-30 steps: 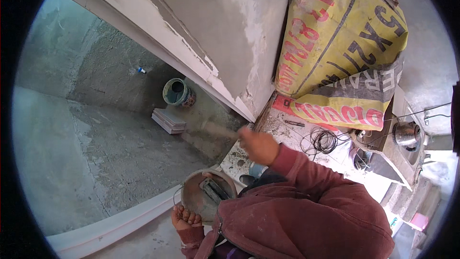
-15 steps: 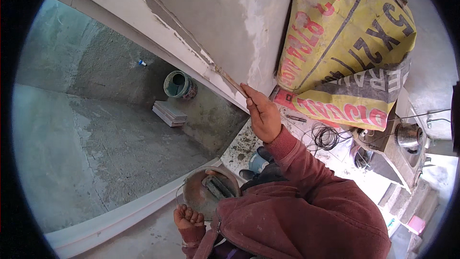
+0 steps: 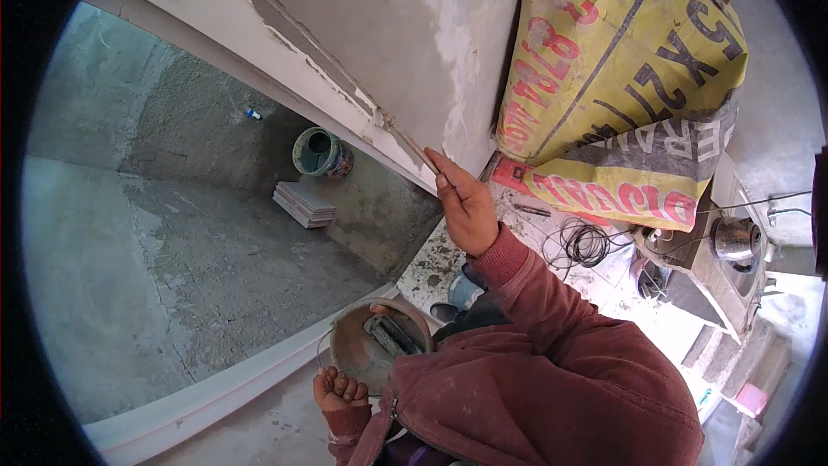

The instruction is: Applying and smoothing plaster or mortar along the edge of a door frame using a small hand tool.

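My right hand (image 3: 466, 211) is closed around a thin, brownish stick-like tool (image 3: 412, 142). Its far end touches the gap between the white frame (image 3: 319, 91) and the grey plastered wall (image 3: 405, 26); whether that end is a brush or a blade I cannot make out. Low in the view, my left hand (image 3: 341, 387) is curled at the wire handle of a round, mortar-stained bucket (image 3: 349, 349), holding it close to my body. Inside the bucket lies a dark, long tool (image 3: 393, 335), partly hidden by the rim and my sleeve.
A yellow printed tarp (image 3: 621, 60) hangs at the right. Below it a black cable coil (image 3: 582, 242) lies on the dirty floor. Beyond the frame, a recess holds a bucket (image 3: 319, 154) and stacked tiles (image 3: 304, 205). A metal pot (image 3: 735, 240) stands far right.
My right hand and the thin tool have shifted slightly left, the tool's end still against the gap. My left hand and the bucket have stayed where they were.
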`<state>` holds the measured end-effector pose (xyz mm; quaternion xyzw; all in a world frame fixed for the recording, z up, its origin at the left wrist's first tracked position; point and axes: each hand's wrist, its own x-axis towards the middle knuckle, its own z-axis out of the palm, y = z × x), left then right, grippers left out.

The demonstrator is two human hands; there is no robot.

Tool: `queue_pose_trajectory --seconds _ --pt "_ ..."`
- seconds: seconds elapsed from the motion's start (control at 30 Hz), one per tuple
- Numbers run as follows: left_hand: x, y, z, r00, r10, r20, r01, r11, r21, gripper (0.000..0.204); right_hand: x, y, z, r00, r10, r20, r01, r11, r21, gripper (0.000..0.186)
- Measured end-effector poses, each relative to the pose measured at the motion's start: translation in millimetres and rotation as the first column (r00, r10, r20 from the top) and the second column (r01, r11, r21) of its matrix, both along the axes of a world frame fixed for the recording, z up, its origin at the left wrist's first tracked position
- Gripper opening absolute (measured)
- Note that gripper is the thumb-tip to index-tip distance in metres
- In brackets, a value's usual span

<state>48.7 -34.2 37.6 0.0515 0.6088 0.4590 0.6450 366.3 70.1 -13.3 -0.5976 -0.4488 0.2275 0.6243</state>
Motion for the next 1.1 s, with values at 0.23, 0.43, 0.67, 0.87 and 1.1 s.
queue_pose_trajectory --seconds 0.23,0.43,0.67,0.87,1.1 --pt "-5 2 -4 0.999 -0.032 0.019 0.031 0.999 0.009 0.025 -1 0 -1 0.997 0.010 -0.074 -0.009 1.000 0.014 0.032" --pt "-5 5 -5 1.000 -0.021 0.010 0.021 1.000 0.002 0.025 0 -3 -4 0.988 0.047 -0.148 -0.056 0.997 -0.061 0.032" --pt "1 3 -4 1.000 -0.002 -0.016 0.001 1.000 -0.008 0.025 1 -16 -20 0.991 0.036 -0.127 -0.037 0.999 -0.009 0.031" --pt "1 2 0 1.000 0.000 0.006 0.000 1.000 -0.012 0.024 -27 -42 -27 0.824 0.562 0.066 -0.552 0.824 -0.130 0.027" --pt "20 43 5 1.000 -0.007 0.010 0.007 1.000 -0.008 0.020 -128 -40 -37 -0.033 0.961 0.274 -0.502 0.221 -0.836 0.020"
